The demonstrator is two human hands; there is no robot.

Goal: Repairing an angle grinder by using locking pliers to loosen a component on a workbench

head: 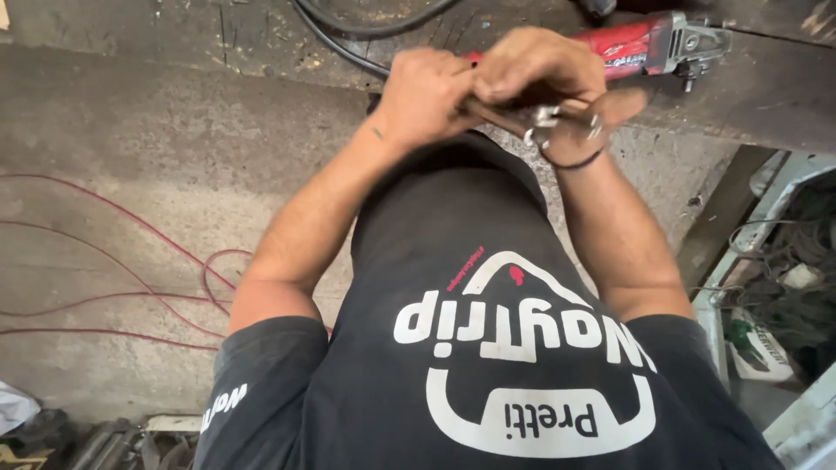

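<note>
My left hand [425, 94] and my right hand [540, 74] meet in front of my chest, both closed around a small metal tool or part [549, 117] with shiny rings or jaws showing below the fingers. What exactly it is stays hidden by the fingers and blur. A black band circles my right wrist [582, 161]. Just beyond the hands lies a red angle grinder [649, 45] on a dark wooden bench [766, 96].
A black cable [348, 39] curves over the bench's top. Thin red wires [131, 261] trail over the concrete floor at left. Metal frames, tangled wire and a white bag [758, 344] crowd the right side. Scrap metal lies at the lower left.
</note>
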